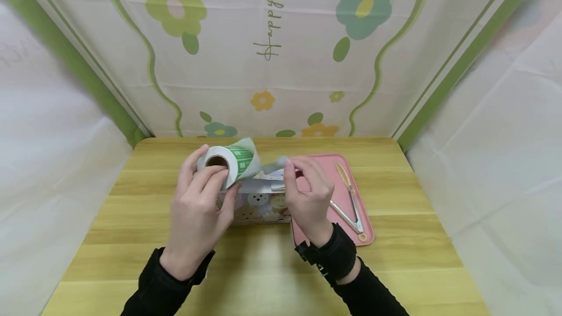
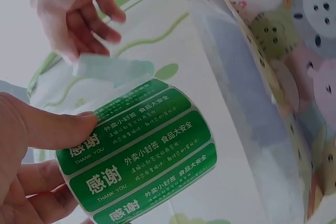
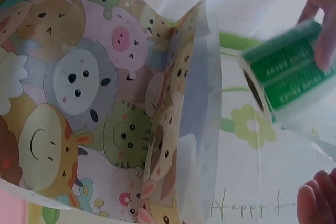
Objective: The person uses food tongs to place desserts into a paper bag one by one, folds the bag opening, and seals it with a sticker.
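My left hand (image 1: 193, 208) grips a roll of green and white stickers (image 1: 242, 156), fingers hooked into its cardboard core and thumb on the outside. "THANK YOU" is printed on the green labels (image 2: 142, 166) in the left wrist view. From the roll a pale, see-through strip (image 1: 274, 165) runs to the right, and my right hand (image 1: 309, 191) pinches its far end between thumb and fingertips. Below and behind both hands stands a paper bag (image 1: 261, 206) printed with cartoon animals, its top open. The left hand partly covers the bag's left side.
To the right lies a pink tray (image 1: 322, 161) with metal tongs (image 1: 353, 208) on it, their tips gold-coloured. The right hand and wrist overlap the tray's left part. Wood-grain table (image 1: 145, 238) spreads around, with a flower-printed cloth (image 1: 303, 62) hanging behind it.
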The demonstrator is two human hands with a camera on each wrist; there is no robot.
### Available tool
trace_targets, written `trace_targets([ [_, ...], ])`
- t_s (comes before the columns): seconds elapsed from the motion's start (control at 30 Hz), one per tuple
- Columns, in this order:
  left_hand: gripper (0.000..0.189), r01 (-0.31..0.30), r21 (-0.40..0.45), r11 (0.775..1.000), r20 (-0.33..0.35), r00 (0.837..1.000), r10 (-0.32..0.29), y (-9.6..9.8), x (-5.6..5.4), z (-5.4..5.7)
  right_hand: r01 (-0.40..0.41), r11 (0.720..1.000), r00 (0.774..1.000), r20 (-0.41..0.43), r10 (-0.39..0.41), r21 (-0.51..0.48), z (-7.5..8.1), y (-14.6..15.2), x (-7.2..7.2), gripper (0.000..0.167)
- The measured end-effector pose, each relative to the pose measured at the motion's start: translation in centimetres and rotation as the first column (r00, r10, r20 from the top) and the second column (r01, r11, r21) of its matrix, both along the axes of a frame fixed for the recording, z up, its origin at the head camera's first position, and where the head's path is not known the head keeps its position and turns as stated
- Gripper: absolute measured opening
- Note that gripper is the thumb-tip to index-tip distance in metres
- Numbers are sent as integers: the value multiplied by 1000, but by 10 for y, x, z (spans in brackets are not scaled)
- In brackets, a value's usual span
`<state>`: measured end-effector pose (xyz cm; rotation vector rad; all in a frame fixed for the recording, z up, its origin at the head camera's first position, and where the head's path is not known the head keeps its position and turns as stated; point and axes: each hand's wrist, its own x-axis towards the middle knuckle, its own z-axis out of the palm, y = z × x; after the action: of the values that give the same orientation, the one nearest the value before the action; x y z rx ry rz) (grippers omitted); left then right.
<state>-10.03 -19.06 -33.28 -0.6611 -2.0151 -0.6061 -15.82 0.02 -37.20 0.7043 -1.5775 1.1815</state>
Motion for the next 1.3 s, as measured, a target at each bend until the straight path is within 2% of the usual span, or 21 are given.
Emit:
trace_targets([
  [0.17,23,-38,13,999,-32,999,38,-13,1,1,17,999,998,58,-14,-51,-1,8,-2,14],
  [0.33,34,-129,17,992,-41,991,129,-35,3,0,9,998,996,94,-4,-58,-1,15,-3,19],
  [0.43,33,-188,21,982,-26,982,189,-52,4,-2,-21,999,996,89,25,-43,-1,18,-3,20],
  [0.57,27,-259,31,966,2,966,259,-78,2,-8,-65,998,993,95,67,-22,-1,24,-5,22],
  [0.7,25,-321,11,947,57,946,320,-101,-4,-22,-117,993,981,156,115,6,-3,29,-5,21],
  [0.83,24,-374,-55,926,156,913,378,-120,-12,-47,-148,988,959,253,131,52,-6,32,-4,21],
  [1.0,26,-411,-132,902,251,867,431,-141,-26,-84,-207,974,918,362,162,90,-10,34,-3,19],
  [1.17,24,-427,-198,883,341,814,470,-157,-38,-115,-257,962,893,405,197,97,-12,35,-4,6],
  [1.23,23,-436,-204,876,392,784,482,-161,-40,-124,-271,957,888,411,208,103,-12,36,-4,4],
  [1.3,22,-439,-217,872,428,760,489,-163,-42,-130,-286,952,885,412,219,108,-11,36,-3,5],
])
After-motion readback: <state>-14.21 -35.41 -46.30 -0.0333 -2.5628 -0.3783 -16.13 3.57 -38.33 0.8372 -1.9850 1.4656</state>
